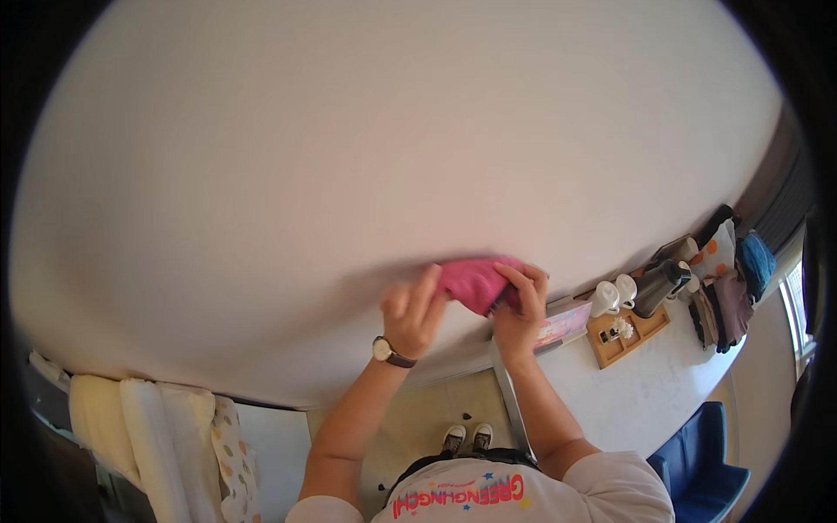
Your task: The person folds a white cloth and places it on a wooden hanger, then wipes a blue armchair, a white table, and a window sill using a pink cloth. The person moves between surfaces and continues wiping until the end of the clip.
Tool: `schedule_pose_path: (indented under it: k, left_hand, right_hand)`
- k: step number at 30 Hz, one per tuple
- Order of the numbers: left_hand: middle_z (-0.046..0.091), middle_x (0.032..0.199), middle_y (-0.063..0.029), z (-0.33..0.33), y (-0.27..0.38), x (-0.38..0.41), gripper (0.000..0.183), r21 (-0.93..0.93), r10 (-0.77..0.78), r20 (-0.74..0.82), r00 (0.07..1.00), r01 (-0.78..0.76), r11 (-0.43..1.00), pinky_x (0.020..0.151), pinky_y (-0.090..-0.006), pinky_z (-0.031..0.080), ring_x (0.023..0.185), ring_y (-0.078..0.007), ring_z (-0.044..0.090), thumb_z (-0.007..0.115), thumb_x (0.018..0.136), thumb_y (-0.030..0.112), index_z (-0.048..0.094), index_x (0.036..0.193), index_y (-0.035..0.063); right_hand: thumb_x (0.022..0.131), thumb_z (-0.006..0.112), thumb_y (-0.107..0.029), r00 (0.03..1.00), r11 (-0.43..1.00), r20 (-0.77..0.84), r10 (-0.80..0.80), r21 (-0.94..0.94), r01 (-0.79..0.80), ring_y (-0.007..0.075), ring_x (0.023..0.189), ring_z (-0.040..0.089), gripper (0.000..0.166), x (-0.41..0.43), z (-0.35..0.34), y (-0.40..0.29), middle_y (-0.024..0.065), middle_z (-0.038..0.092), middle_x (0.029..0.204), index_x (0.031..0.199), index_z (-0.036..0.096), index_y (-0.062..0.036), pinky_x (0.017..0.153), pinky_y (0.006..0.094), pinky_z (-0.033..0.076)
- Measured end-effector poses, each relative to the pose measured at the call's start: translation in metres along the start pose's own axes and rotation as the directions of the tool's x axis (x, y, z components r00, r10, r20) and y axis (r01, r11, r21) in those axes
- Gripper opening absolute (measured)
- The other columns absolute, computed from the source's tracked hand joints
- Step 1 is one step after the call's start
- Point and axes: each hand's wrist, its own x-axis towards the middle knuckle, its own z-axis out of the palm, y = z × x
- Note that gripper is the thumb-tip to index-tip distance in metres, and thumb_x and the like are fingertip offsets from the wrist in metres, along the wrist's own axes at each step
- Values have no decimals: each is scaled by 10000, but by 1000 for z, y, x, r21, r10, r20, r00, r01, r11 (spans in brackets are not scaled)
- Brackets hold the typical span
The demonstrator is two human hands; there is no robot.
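Note:
A pink cloth item (474, 281), seemingly a folded garment, is held up in front of the pale wall. My right hand (523, 304) grips its right end, fingers over the top and thumb below. A dark part shows under the fold beside that thumb, too small to name. At the left edge of the cloth, my left hand (415, 314) pinches it between finger and thumb; these fingers are slightly blurred. A wristwatch (386, 352) with a dark strap is on my left wrist.
At right, a white tabletop (575, 386) carries a wooden tray (611, 353), white mugs (605, 297), a dark jug (657, 284), a pink picture panel (563, 325) and folded clothes (729, 301). A blue chair (696, 461) stands beside it. Pale fabrics (150, 425) lie at lower left.

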Motion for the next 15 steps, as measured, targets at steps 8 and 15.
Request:
schedule_pose_path:
  k: [8, 15]
  left_hand:
    - [589, 961, -81, 0, -12, -53, 253, 86, -446, -82, 891, 452, 888, 826, -422, 389, 899, -303, 508, 608, 702, -13, 663, 933, 73]
    - [530, 831, -119, -9, 5, -152, 114, 217, -704, 317, 635, 674, 706, 690, -473, 454, 783, -368, 559, 654, 660, 14, 549, 692, 49]
  right_hand:
    - [649, 655, 6, 879, 812, 92, -468, -349, 469, 242, 839, 505, 441, -45, 84, 35, 125, 501, 1173, 1038, 717, -193, 772, 426, 373]
    - [725, 658, -40, 854, 916, 469, -226, -196, 350, 299, 909, 513, 386, -146, 91, 103, 118, 514, 1091, 1086, 703, -171, 764, 408, 437]
